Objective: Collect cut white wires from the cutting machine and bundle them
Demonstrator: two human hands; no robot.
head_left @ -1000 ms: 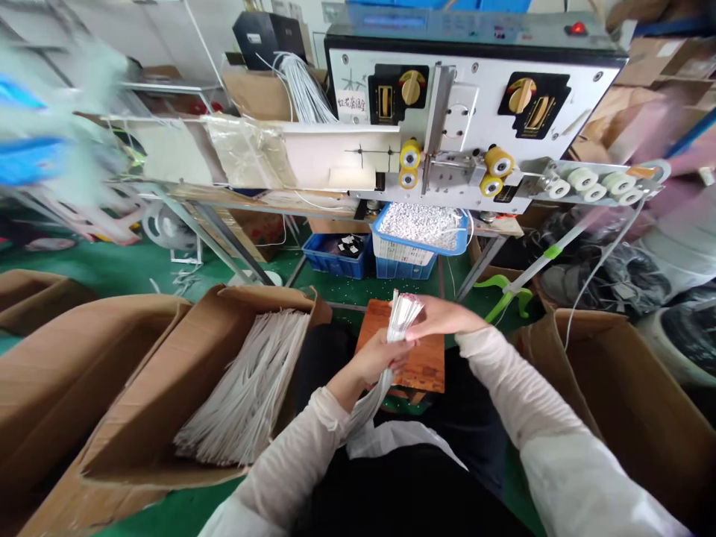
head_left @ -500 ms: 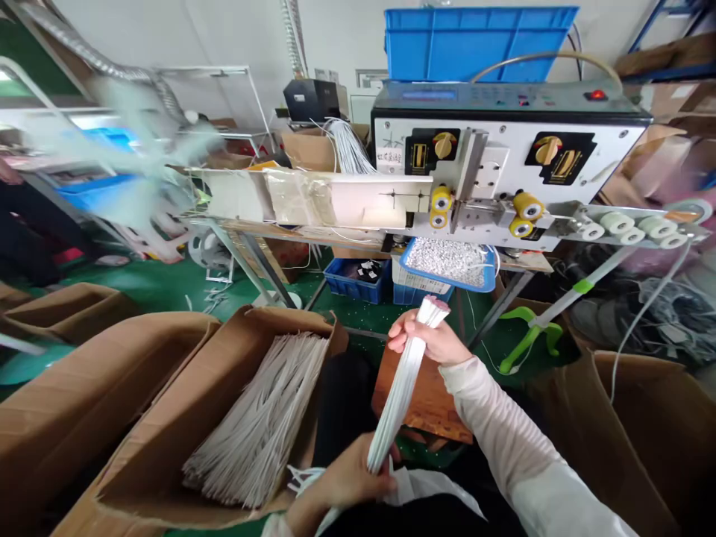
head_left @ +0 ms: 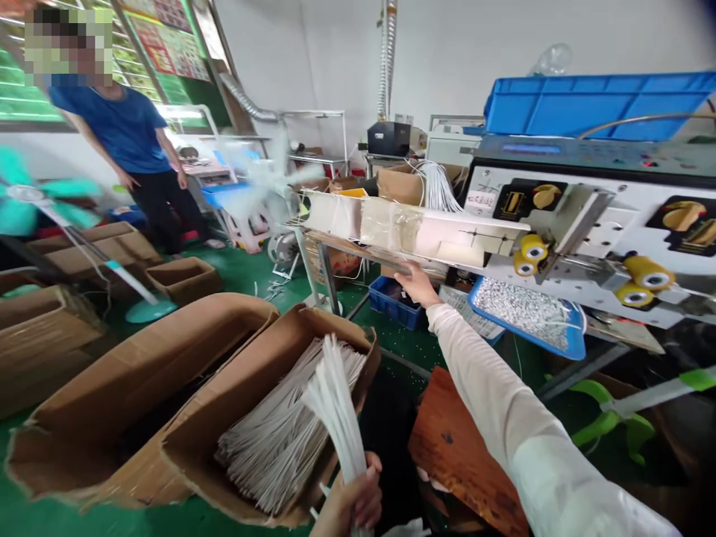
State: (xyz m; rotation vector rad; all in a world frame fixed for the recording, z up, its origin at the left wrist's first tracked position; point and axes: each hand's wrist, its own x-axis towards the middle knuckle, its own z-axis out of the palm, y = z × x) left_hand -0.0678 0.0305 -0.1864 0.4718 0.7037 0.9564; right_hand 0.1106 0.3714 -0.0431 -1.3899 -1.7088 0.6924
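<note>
My left hand is closed around a bundle of white wires, low in front of me. The bundle stands tilted, its upper ends fanned out beside the open cardboard box. More cut white wires lie in that box. My right hand is stretched forward at the front edge of the bench, above a blue bin with dark things in it. Its fingers look extended and apart, with nothing visible in them.
A wire-cutting machine with yellow rollers stands at the right. Below it sits a blue tray of small white scraps. A wooden stool is by my legs. A person stands at the far left, near fans and boxes.
My view has swung left. My right hand has let go of the wire bundle's upper end and reached to the bench edge. The bundle, still in my left hand, now leans left and fans out.
</note>
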